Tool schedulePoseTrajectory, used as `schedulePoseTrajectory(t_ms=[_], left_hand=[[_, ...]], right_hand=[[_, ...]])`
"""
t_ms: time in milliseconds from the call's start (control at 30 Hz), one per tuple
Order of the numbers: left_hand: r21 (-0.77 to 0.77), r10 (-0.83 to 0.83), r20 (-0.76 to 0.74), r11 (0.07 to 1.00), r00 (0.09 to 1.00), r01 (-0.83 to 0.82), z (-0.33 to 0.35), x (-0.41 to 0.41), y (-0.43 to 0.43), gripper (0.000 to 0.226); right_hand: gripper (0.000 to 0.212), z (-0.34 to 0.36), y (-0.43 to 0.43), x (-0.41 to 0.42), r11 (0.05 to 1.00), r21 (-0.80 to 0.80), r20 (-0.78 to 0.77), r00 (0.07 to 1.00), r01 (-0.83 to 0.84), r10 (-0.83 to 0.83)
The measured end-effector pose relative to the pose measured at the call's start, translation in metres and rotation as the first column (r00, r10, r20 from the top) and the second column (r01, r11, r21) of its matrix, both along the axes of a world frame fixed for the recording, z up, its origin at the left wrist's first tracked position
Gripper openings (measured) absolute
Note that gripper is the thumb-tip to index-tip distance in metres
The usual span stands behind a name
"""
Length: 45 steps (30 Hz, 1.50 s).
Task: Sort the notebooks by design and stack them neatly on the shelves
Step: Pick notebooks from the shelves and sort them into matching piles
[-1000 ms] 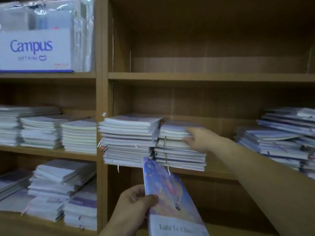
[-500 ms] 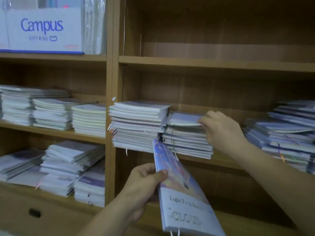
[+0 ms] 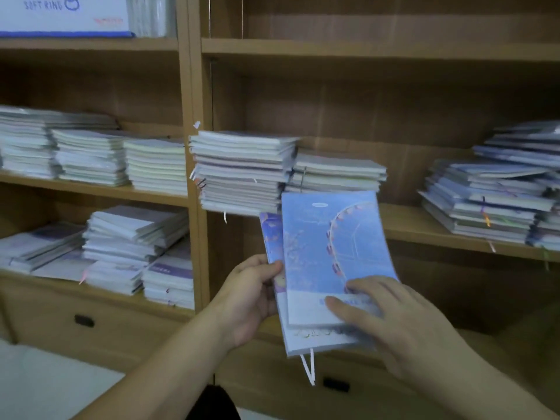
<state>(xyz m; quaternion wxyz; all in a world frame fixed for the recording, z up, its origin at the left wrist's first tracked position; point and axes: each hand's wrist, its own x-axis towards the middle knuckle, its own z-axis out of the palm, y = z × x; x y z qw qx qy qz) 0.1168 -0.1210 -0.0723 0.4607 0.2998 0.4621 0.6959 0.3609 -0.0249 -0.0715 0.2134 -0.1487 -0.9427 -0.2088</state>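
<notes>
My left hand grips the left edge of a purple-blue notebook in front of the shelf. A light blue notebook with a ferris wheel lies on top of it. My right hand holds that notebook at its lower right, thumb on the cover. White ribbon markers hang below the two. Behind them, two notebook stacks sit on the middle shelf: a taller one and a lower one.
A messy notebook pile fills the shelf's right end. More stacks stand in the left bay, with others one shelf lower. A Campus box sits top left. Drawers with dark handles run below.
My right hand left the lower stack with the ferris-wheel notebook and brought it down onto the notebook in my left hand. The view tilted downward.
</notes>
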Motion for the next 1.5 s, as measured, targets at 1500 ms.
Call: schedulePoseTrajectory(t_ms=[1500], left_hand=[[-0.562,-0.133,-0.160,0.827,0.978,0.021,-0.256,-0.056,0.137,0.032]], right_hand=[[0.089,-0.258,0.145,-0.088,-0.182,-0.980,0.046,0.796,-0.081,-0.604]])
